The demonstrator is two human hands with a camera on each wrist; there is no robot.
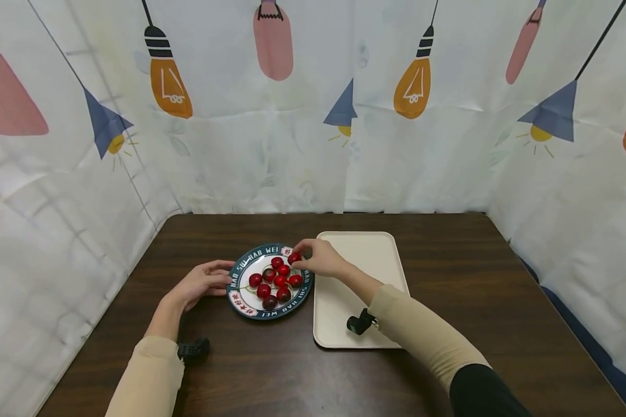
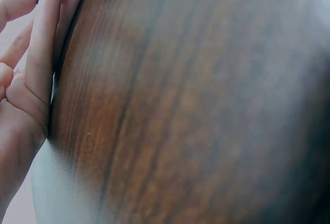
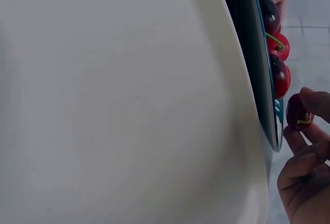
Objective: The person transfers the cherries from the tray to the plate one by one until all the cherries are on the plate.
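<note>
Between the thumb and fingers of my right hand (image 1: 320,259) is a dark red cherry (image 1: 294,258), pinched at the plate's upper right edge. In the right wrist view this cherry (image 3: 295,111) shows a short yellow-green stem end, just beside the plate's rim. The round plate (image 1: 299,298) has a white middle and a dark teal rim with lettering. Several red and dark cherries (image 1: 280,281) lie grouped on it, some with green stems. My left hand (image 1: 203,282) touches the plate's left rim with extended fingers (image 2: 44,43); their tips are partly out of the left wrist view.
A cream rectangular tray (image 1: 355,301) lies right of the plate, under my right forearm. Both rest on a dark brown wooden table (image 1: 261,376). Curtains (image 1: 302,162) printed with lamps surround the table's back and sides.
</note>
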